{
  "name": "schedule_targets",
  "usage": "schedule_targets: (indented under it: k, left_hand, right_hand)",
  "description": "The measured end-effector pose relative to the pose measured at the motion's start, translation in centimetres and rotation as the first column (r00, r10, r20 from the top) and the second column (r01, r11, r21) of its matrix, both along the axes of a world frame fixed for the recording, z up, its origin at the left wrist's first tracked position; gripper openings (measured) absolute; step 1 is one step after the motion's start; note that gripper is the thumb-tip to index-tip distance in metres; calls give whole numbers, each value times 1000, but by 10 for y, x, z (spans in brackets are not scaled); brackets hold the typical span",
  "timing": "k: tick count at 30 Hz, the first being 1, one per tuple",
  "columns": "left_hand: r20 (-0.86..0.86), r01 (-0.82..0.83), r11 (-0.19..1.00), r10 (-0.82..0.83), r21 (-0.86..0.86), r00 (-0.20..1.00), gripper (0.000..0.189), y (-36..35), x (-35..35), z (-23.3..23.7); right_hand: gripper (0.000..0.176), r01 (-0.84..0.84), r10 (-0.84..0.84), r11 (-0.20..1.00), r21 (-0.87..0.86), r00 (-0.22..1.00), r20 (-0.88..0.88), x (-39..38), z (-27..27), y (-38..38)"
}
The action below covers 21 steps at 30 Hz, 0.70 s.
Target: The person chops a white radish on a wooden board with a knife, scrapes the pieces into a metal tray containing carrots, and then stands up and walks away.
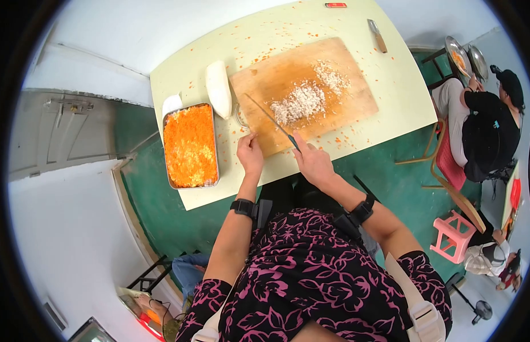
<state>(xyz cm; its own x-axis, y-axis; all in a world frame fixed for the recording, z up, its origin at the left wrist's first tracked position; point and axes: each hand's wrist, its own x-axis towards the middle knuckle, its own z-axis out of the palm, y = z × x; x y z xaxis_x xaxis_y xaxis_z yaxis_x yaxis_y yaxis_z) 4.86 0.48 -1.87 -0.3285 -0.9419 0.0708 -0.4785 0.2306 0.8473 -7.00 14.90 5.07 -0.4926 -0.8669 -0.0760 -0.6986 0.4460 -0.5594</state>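
My right hand [314, 162] is closed round the handle of a knife [272, 118], whose blade points up and left over the cutting board [356, 91]. Finely chopped white bits [302, 104] lie in two heaps on the board, right of the blade. At the board's lower left edge is my left hand [250, 153], its fingers curled together; whether they hold anything is too small to tell. A metal tray [218, 165] full of chopped orange and yellow food [189, 142] stands left of it. A long white radish [219, 90] lies between tray and board.
A peeler [377, 36] and a red object [336, 5] lie on the table's far side. Orange crumbs dot the table [402, 108]. At the right, a seated person [487, 119] works near metal bowls [459, 56]. A pink stool [452, 235] stands on the green floor.
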Motion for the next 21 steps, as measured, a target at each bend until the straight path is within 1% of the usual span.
schedule_targets:
  k: [2,5,8,9,12,14,15,18,21]
  left_hand:
    - [0,-20,998,20,61,1000,15,-2,10,-10]
    - [-20,-16,998,17,60,1000,18,-3,17,-1]
    - [-66,0,988,10,154,998,19,-9,25,-4]
    - [-86,14,988,-1,152,996,20,-8,24,1]
    - [71,65,993,-72,98,995,19,-2,30,18]
    - [56,83,995,-86,54,995,17,0,36,14]
    - [47,94,995,-96,32,994,16,1,38,12]
    - [125,115,993,-114,-1,986,15,1,47,8]
    - [122,196,981,-193,-9,974,15,3,55,-5]
  right_hand:
    - [48,-49,49,997,63,999,1,-1,-4,3]
    - [46,-27,26,998,62,1000,8,-7,2,5]
    - [47,73,-73,996,-48,997,-17,-12,-11,6]
    - [47,55,-56,998,-43,998,-16,-14,-7,7]
    - [47,-15,15,1000,-7,1000,-20,-13,4,15]
    - [47,-77,79,996,46,996,-45,-13,2,20]
    - [47,-39,41,998,47,998,-53,-17,-1,21]
    - [47,71,-68,997,39,996,-65,-29,-7,20]
    - [47,153,-152,988,16,988,-31,-43,0,15]
